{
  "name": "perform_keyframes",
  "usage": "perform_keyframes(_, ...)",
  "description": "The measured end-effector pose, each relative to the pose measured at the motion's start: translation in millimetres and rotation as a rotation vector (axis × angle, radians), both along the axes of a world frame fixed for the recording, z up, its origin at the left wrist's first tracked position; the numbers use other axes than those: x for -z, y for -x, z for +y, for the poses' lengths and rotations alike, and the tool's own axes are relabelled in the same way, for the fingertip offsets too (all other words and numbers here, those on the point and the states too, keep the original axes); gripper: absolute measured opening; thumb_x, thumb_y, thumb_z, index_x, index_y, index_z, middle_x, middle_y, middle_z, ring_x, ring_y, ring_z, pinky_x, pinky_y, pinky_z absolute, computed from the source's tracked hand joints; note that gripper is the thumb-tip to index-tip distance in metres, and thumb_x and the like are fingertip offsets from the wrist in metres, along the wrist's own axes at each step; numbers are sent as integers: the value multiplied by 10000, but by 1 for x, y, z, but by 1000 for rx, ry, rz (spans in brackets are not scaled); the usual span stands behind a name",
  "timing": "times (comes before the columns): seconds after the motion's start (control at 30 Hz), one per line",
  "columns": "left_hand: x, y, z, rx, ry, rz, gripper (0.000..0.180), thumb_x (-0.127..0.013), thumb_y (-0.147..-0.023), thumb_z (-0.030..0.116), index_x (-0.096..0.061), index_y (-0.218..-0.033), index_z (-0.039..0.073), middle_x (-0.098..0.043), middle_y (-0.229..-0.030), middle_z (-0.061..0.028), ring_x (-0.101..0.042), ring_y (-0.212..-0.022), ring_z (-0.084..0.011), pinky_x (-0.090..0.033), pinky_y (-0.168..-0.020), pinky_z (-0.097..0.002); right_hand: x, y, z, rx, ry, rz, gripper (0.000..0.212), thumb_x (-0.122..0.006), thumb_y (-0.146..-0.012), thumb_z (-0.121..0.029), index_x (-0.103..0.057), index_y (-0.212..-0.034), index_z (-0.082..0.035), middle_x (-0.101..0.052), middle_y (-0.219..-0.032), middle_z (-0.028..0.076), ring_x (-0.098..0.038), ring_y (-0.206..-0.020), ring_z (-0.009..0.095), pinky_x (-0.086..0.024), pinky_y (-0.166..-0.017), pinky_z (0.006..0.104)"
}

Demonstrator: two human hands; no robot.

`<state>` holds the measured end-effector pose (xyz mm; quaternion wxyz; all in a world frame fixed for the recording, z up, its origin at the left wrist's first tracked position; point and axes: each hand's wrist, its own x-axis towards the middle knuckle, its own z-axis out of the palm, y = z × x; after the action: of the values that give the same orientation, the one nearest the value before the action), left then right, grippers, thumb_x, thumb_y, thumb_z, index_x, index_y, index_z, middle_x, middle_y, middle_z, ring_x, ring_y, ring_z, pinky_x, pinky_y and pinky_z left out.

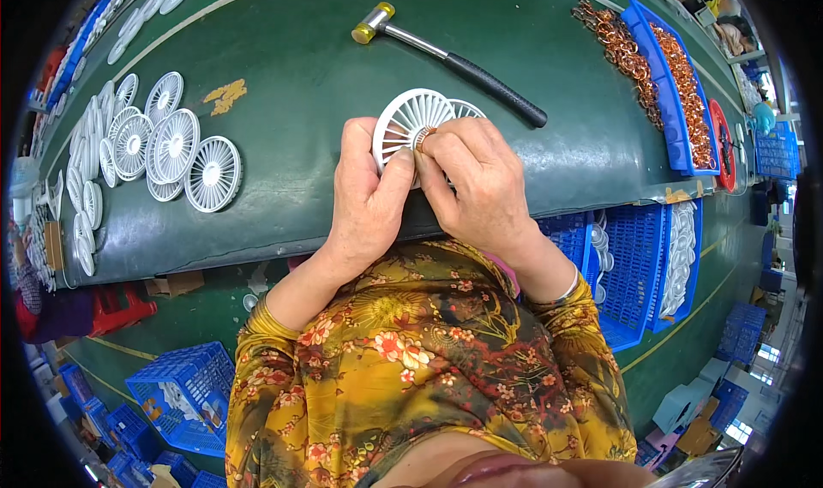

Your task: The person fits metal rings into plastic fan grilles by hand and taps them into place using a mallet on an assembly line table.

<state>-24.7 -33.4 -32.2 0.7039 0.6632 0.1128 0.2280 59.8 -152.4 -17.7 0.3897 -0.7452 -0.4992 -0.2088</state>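
Observation:
My left hand point(367, 198) grips a white spoked plastic wheel point(396, 115) by its rim, the thumb lying across its face. At the wheel's hub, my right hand point(482, 179) pinches a small copper-coloured ring point(423, 137) between thumb and fingers. Part of the ring is covered by those fingers. Behind the right fingers shows the edge of a second white spoked wheel point(465, 108); whether it is held or lies on the table I cannot tell. Beyond the hands, a mallet point(446, 58) with yellow faces and a black handle lies on the green table.
Several white spoked wheels point(176, 145) lie loose and stacked at the left. A blue tray point(673, 94) of copper rings stands at the right, beside a heap of rings point(619, 47) and a red round dish point(723, 145). Blue crates point(630, 265) sit below the table's right edge.

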Motion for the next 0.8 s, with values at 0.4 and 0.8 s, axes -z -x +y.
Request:
perform_keyframes(0.4, -15, -1, 0, 142, 205, -59, 409, -455, -932, 32, -333, -1319, -14, -519, -1187, -105, -525, -1070, -136, -432, -944, -286, -1, 10, -3, 110, -75, 176, 284, -725, -733, -39, -587, -981, -26, -597, -882, 101, -593, -754, 280, -484, -651, 374)
perform_keyframes(0.8, -8, 1, -8, 86, 79, -108, 389, -477, -932, 31, -354, -1298, -7, -533, -1161, -93, -525, -1041, -126, -432, -919, -280, 2, 6, -3, 70, -114, 191, 212, -709, -738, -21, -588, -912, -32, -598, -849, 98, -593, -748, 287, -482, -644, 371)
